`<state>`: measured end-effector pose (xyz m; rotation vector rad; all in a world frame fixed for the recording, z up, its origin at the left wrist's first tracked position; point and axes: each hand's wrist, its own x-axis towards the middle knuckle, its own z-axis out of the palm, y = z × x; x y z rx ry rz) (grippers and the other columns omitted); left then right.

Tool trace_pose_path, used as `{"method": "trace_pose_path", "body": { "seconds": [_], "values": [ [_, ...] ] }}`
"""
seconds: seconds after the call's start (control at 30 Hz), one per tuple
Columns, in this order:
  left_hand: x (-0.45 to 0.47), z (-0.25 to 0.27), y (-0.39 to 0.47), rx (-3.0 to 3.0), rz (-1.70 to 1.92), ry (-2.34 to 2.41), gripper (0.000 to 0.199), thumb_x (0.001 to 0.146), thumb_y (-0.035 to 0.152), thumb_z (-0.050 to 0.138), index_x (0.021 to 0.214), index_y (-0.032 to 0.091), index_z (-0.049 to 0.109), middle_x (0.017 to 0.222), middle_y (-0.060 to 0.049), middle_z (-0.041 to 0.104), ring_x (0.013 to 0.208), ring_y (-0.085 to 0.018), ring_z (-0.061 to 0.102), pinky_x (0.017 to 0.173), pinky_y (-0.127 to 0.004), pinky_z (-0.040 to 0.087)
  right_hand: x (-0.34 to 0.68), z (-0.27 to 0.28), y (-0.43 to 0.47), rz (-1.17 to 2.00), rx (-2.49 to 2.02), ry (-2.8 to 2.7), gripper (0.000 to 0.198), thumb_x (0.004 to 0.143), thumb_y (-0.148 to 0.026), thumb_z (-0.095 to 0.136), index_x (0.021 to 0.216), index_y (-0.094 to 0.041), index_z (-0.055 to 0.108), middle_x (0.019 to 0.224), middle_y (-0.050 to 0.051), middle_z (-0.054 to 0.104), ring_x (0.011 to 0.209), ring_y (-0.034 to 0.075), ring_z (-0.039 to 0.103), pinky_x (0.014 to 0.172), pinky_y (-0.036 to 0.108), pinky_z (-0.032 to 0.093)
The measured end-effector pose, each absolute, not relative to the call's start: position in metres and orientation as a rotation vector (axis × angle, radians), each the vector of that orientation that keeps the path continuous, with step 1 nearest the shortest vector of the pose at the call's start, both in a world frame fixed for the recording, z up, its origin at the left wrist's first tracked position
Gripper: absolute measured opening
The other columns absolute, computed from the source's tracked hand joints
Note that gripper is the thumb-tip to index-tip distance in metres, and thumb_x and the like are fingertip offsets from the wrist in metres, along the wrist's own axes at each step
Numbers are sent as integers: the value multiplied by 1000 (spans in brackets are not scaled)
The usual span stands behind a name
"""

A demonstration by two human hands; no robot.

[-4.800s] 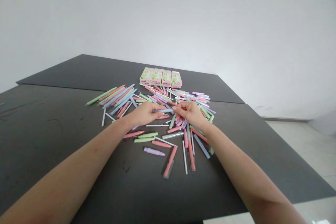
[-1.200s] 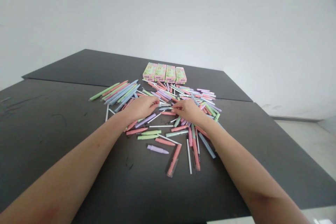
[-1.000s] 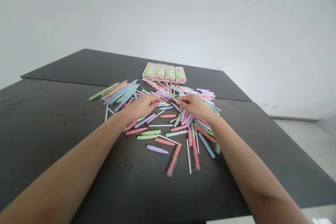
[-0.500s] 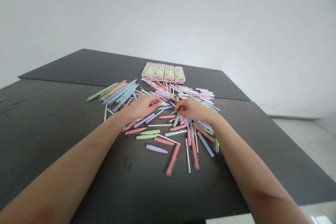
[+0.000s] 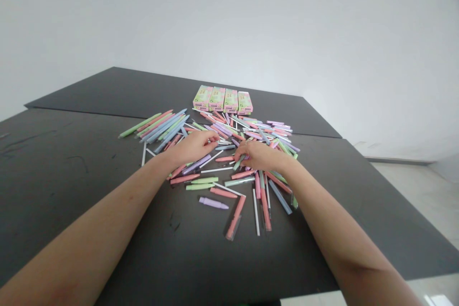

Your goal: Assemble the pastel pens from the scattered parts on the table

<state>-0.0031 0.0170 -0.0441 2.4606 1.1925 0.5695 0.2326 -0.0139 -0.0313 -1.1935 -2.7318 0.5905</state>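
Note:
Pen parts lie in a loose heap on the dark table: red, green, blue and purple barrels, clear caps and thin white refills. My left hand (image 5: 201, 145) hovers at the heap's left side with fingers curled together; whatever they hold, if anything, is too small to make out. My right hand (image 5: 257, 154) reaches down into the middle, fingertips closed on a green pen barrel (image 5: 238, 163). Just left of those fingertips lies a red pen barrel (image 5: 224, 158). A white refill (image 5: 217, 170) and a purple barrel (image 5: 197, 165) lie between and below the hands.
Assembled-looking long pens (image 5: 163, 126) lie side by side at the heap's left. Several pink and green boxes (image 5: 216, 99) stand in a row behind it. Nearer me are a purple barrel (image 5: 213, 203) and a capped red piece (image 5: 235, 219). A pale wall rises behind the table (image 5: 89, 91).
My right hand has moved slightly down and left, its fingertips now on the green barrel. My left hand stays almost where it was.

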Motion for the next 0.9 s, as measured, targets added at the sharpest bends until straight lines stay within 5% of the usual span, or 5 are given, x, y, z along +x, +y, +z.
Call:
{"method": "trace_pose_path", "body": {
  "seconds": [0.27, 0.53, 0.67, 0.9],
  "values": [
    [-5, -47, 19, 2418, 608, 1165, 27, 86, 31, 49, 103, 18, 67, 93, -5, 72, 85, -19, 66, 81, -29, 48, 235, -29, -11, 948, -1089, -2286, 8, 88, -23, 55, 94, -18, 57, 83, 1, 60, 73, 12, 54, 67, 25, 41],
    [-2, -50, 20, 2149, 755, 1001, 29, 86, 31, 49, 107, 16, 64, 95, -6, 71, 81, -17, 66, 77, -29, 50, 226, -18, -23, 1600, -890, -1787, 25, 90, -43, 55, 92, -20, 46, 75, -2, 61, 54, 8, 56, 50, 20, 45],
    [1, -42, 16, 2032, 750, 974, 37, 86, 34, 47, 112, 15, 64, 91, -7, 71, 61, -12, 58, 59, -25, 47, 226, -22, -22, 1671, -834, -1717, 29, 88, -44, 59, 98, -21, 46, 89, 1, 66, 59, 9, 62, 51, 20, 48],
    [4, -32, 9, 1921, 794, 962, 32, 83, 31, 51, 108, 15, 62, 83, -6, 69, 55, -10, 55, 48, -20, 40, 225, -20, -21, 1644, -844, -1707, 34, 86, -48, 60, 105, -22, 46, 91, 2, 66, 59, 10, 63, 51, 21, 48]
  ]
}}
